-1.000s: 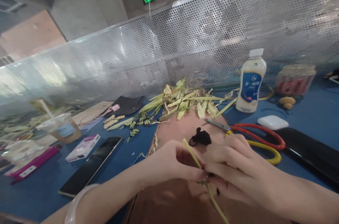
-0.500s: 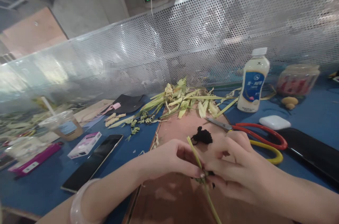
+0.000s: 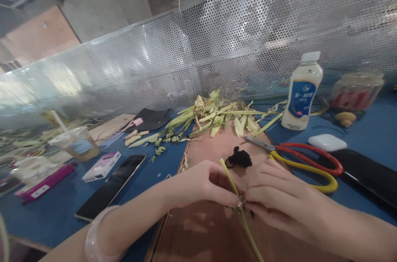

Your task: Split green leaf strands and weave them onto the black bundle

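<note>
My left hand (image 3: pixel 214 183) pinches a narrow pale-green plant strip (image 3: pixel 250 237) between thumb and fingers. One end sticks up above the grip, and the other runs down towards the bottom of the view. Where the fingertips meet, a small greenish bundle lies partly hidden. My right hand (image 3: pixel 279 196) is closed against the same spot from the right, its fingertips together; what they hold is hidden. Small dark bits show beneath them. Behind the hands, a black tangle of yarn (image 3: pixel 240 158) rests on the brown board (image 3: pixel 198 233).
Scissors (image 3: pixel 305 163) with red and yellow handles lie right of the hands, beside a dark phone (image 3: pixel 369 175) and white case (image 3: pixel 327 142). A bottle (image 3: pixel 300 96) stands behind. Leaf strips (image 3: pixel 223 115) pile up at the back; another phone (image 3: pixel 111 187) lies left.
My right hand's fingers have flattened and drawn closer together at the strip. The left hand keeps its pinch almost unmoved. The view has shifted slightly.
</note>
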Motion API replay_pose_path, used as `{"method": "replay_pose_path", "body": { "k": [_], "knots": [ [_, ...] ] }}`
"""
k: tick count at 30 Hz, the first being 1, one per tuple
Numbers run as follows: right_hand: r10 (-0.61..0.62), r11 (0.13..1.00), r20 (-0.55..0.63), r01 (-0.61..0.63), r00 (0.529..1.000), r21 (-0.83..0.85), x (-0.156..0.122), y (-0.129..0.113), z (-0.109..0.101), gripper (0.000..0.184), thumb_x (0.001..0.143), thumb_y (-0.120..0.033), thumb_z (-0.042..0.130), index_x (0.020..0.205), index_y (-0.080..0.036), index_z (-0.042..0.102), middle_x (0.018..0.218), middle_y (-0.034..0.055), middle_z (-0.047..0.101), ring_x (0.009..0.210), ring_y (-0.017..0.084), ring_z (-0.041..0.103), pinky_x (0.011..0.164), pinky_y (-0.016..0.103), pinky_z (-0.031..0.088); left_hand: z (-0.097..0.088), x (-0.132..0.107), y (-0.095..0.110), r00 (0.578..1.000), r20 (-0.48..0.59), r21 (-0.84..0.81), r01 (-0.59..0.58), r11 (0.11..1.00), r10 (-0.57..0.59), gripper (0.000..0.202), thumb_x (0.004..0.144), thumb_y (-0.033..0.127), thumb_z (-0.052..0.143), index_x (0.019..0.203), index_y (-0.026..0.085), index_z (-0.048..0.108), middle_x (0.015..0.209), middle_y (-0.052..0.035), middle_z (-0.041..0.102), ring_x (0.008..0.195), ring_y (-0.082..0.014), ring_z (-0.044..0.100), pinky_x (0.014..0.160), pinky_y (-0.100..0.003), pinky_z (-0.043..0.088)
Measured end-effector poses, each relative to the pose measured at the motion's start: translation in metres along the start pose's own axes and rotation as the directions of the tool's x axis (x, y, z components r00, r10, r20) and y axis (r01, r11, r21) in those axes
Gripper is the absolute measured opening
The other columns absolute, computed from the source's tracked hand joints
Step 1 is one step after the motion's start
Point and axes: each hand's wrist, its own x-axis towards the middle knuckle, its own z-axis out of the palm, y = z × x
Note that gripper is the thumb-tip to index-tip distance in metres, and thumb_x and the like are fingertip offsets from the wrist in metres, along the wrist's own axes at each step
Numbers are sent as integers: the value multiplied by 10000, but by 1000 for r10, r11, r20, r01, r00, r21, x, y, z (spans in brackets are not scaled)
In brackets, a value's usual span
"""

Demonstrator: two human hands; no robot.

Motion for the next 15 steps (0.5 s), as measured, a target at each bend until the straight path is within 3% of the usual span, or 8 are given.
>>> {"method": "replay_pose_path", "body": {
  "k": [10,15],
  "knots": [
    [15,999,-56,-12,998,47,0,-2,3,108,808,-97,497,877,-180,510,773,9,595,744,127,537,710,272,428,0,-2,1,1000,-11,3,-2,1000,2,166,634,164,674,800,151,674,754,-7,654,690,-95,575,688,-203,429],
    [20,998,-22,-19,1000,59,-3,-1,4,78,818,-127,491,853,-188,524,773,14,599,742,135,545,683,262,451,0,-1,0,999,-36,-1,16,1000,-16,173,618,176,692,784,143,660,737,-8,654,673,-96,577,663,-202,429]
  ]
}}
